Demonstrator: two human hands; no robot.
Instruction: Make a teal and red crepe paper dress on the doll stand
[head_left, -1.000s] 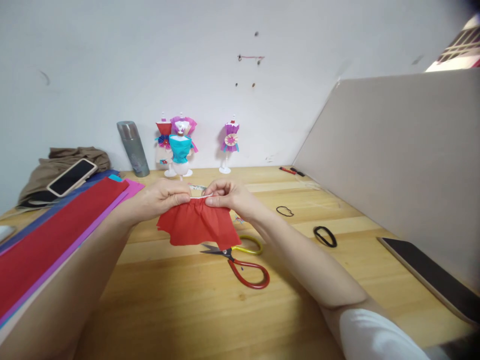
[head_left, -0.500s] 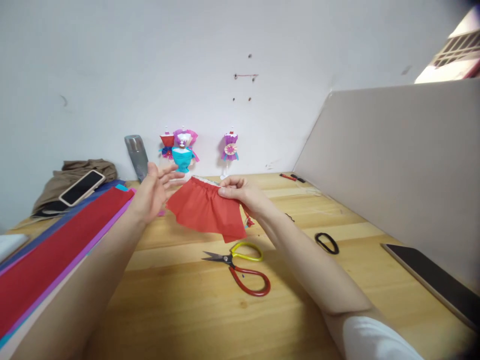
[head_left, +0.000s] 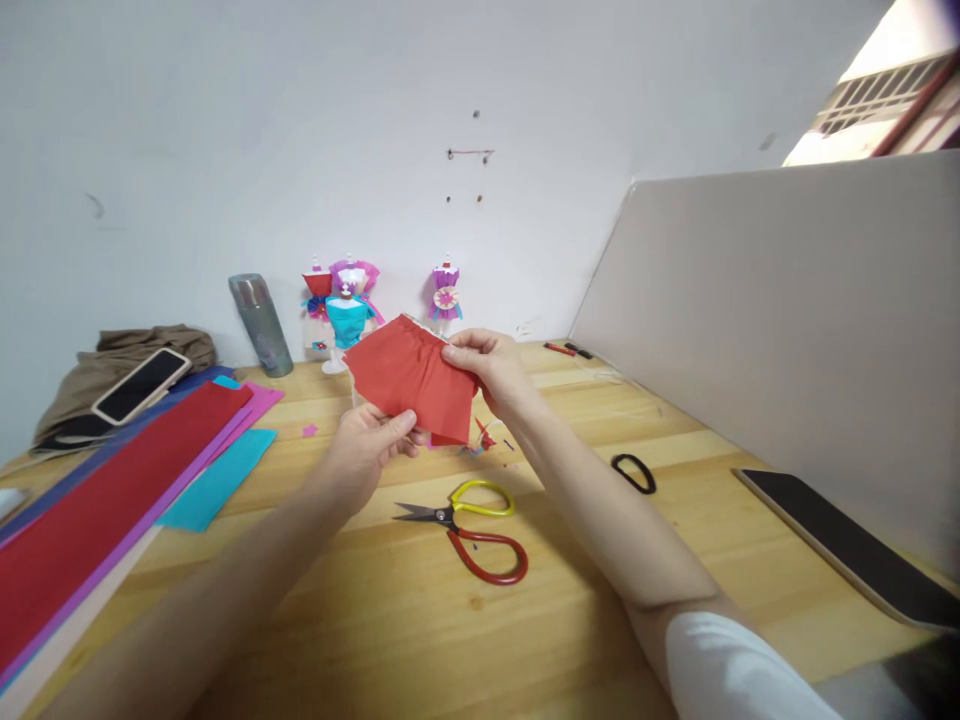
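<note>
A piece of red crepe paper (head_left: 412, 375), gathered along its top edge, is held up over the wooden table. My right hand (head_left: 491, 368) pinches its upper right corner between thumb and fingers. At the lower left edge, my left hand (head_left: 375, 440) grips the paper, thumb in front and fingers behind. Below the paper lie scissors (head_left: 450, 516) with one yellow and one red handle, blades parted and pointing left. Small red and blue scraps (head_left: 484, 437) are just beyond the paper's lower right edge.
Small dress forms (head_left: 347, 320) in coloured paper stand by the wall, near a grey bottle (head_left: 261, 325). Long coloured paper strips (head_left: 127, 500), a phone (head_left: 141, 386) and brown cloth lie left. A black band (head_left: 634, 473) and dark tablet-like device (head_left: 847, 545) lie right.
My left hand has come down and right from beside the paper and closed on its lower edge. The red paper has risen and tilted. The view has shifted slightly right.
</note>
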